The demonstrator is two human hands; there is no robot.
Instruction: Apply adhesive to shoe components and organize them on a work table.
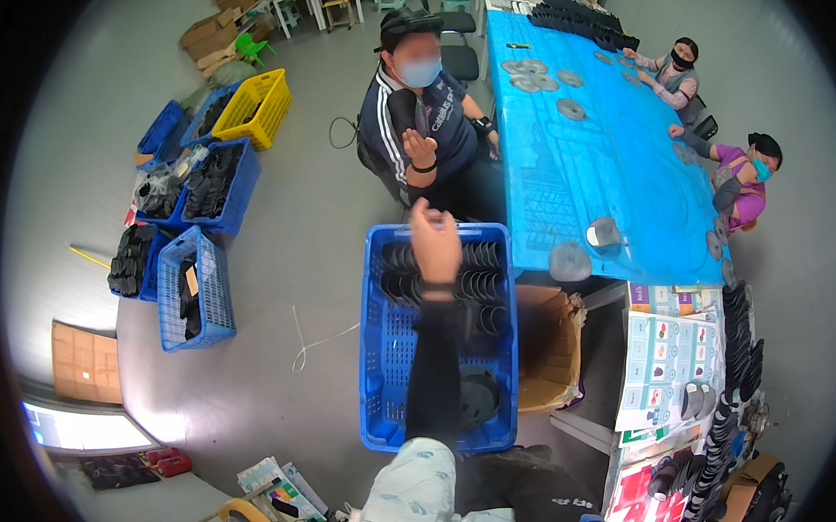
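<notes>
My left hand (437, 246) reaches forward over the far part of a blue plastic crate (371, 355), a dark sleeve covering the forearm. Its fingers are loosely bent and apart, and I see nothing held in them. Below it in the crate stand rows of thin, curved black pieces (481, 286); a larger round dark piece (479, 397) lies at the near end. Just beyond my hand, a seated co-worker's raised hand (420, 149) is at a dark, rounded piece (403, 111). My right hand does not show.
Right of the crate stand an open cardboard box (559, 357), partly behind a dark smear, and a table with a blue cover (617, 171) bearing grey discs. Two other people sit along its far side. Several blue crates (221, 295) and a yellow crate (279, 91) stand left. A white cord (301, 343) lies on the floor.
</notes>
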